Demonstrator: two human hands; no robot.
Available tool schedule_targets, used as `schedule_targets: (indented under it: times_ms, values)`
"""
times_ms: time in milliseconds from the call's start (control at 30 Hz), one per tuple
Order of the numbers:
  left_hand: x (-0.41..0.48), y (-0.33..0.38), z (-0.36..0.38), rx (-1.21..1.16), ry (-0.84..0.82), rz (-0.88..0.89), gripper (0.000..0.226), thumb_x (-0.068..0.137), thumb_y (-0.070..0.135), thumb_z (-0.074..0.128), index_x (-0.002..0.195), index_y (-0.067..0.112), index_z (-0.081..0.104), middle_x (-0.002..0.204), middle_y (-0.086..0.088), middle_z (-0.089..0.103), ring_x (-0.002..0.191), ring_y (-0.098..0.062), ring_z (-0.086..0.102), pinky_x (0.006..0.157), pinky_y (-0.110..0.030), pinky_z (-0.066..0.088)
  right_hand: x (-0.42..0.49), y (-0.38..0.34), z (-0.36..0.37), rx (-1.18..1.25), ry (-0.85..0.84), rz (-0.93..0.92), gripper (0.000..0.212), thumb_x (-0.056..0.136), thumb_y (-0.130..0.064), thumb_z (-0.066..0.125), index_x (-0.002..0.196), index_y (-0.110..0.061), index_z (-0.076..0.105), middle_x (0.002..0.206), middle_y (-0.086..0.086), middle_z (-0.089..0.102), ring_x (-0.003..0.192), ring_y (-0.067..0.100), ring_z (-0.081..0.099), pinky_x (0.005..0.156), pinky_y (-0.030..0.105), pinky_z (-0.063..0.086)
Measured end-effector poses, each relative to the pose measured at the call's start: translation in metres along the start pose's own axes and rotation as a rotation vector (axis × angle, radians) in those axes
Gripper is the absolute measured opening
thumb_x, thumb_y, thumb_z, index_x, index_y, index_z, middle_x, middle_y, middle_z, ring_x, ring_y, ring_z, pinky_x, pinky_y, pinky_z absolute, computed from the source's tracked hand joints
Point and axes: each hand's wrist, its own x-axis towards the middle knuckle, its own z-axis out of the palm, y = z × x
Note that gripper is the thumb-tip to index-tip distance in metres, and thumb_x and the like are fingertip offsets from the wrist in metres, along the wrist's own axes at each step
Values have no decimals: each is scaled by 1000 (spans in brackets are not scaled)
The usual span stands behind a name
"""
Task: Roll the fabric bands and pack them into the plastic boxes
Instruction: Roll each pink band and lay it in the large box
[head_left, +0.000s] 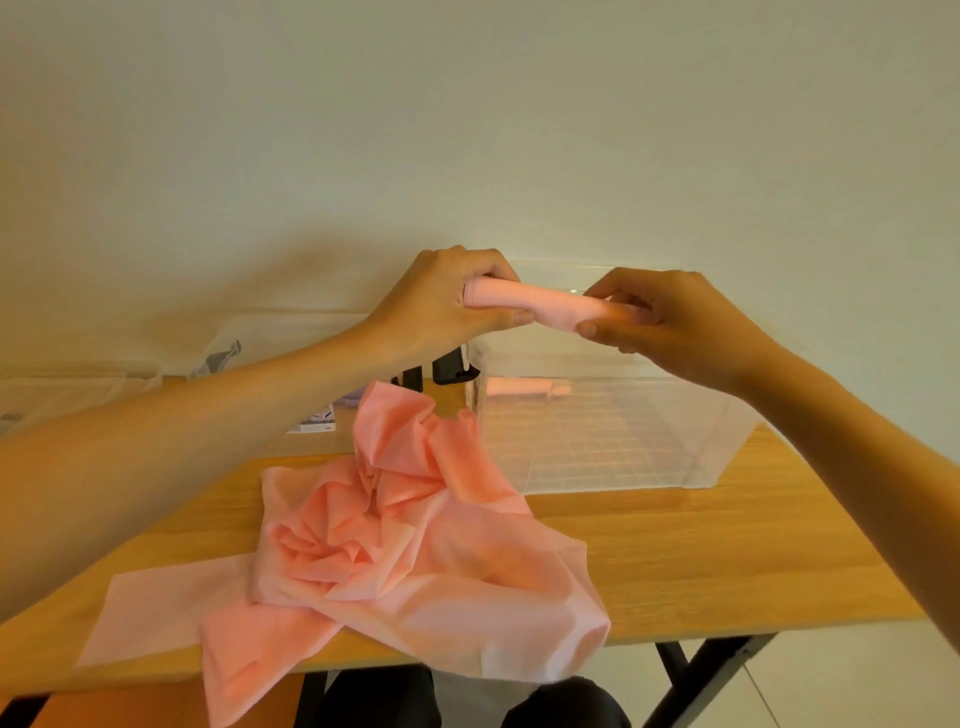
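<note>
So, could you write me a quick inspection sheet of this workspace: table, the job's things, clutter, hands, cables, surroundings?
Surface: wooden table on dark legs.
Job's things: rolled pink band held in the air above the clear plastic box; a pink shape shows through its wall, perhaps a packed roll; loose pink fabric pile on the table, hanging over the near edge; second clear box at the back left.
Clutter: small white packet and dark objects behind the pile, too unclear to name.
Hands: left hand and right hand each grip one end of the roll.
Cables: nothing seen.
Surroundings: pale wall.
</note>
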Motion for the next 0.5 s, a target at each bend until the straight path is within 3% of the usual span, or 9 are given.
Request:
schedule_targets:
  times_ms: [233,333,500]
  values:
    - [59,-23,13,117,-35,82,23,79,30,85,97,22,75,84,15,61,82,-5,57,71,-33,49,51,39,-10,-189,-108,-48,28,96,-40,66,121,-30,65,85,-16,62,78,4,58,65,25,42]
    - [79,-35,19,220,-58,147,21,78,32,84,95,24,75,82,15,60,84,-8,53,71,-34,48,69,54,-11,-289,-155,-90,30,96,-43,64,123,-30,64,92,-9,66,83,16,60,66,32,46]
    - [105,-51,29,409,-169,264,15,80,31,80,93,25,74,80,12,70,79,-10,54,72,-40,48,96,72,-8,-402,-237,-152,27,98,-39,64,121,-26,65,102,-6,69,84,16,56,66,31,43]
